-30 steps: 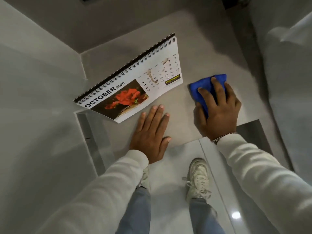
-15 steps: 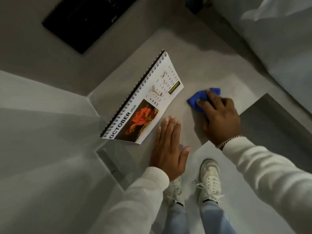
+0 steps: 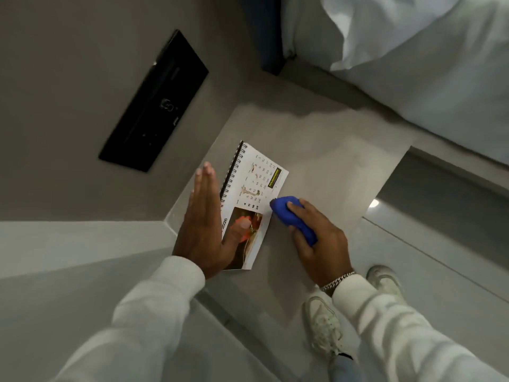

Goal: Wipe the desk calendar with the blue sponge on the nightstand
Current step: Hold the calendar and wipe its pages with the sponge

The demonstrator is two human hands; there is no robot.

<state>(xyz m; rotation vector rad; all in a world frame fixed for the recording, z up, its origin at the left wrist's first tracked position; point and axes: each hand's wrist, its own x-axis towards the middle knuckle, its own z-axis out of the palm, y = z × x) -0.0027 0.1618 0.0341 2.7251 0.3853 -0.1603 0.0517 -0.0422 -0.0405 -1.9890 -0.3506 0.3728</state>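
Note:
The spiral-bound desk calendar [image 3: 256,188], open at October with a red flower picture, stands on the grey nightstand [image 3: 325,150]. My left hand [image 3: 203,227] grips its left end: the fingers lie flat along the spiral side and the thumb presses on the flower picture. My right hand [image 3: 319,244] is closed around the blue sponge [image 3: 289,213], whose tip touches the calendar's lower right edge.
A black panel [image 3: 154,103] is set in the wall behind the nightstand. A bed with white bedding [image 3: 427,64] lies to the right. My white shoes [image 3: 325,326] stand on the glossy floor below the nightstand's front edge.
My left hand rose from the nightstand top and took hold of the calendar's left end. My right hand picked up the sponge and brought it to the calendar's edge. The view swung left.

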